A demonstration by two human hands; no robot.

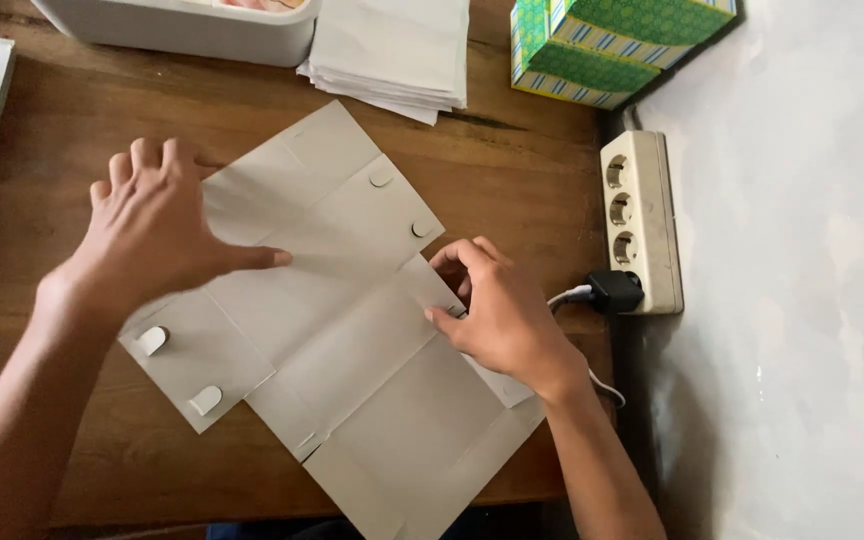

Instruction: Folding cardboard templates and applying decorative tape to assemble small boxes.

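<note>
Cardboard [352, 350], a flat grey die-cut sheet with creases, flaps and small rounded tabs, lies diagonally across the middle of the wooden table [512, 180]. The left hand [157, 225] rests spread and flat on its left part, fingers apart, thumb pointing right. The right hand [497, 310] pinches a right-side flap edge between thumb and curled fingers. Far behind lies a paper stack [397, 50], a white box [182, 25] to its left, green boxes [612, 45] far right, a power strip [637, 215] right.
</note>
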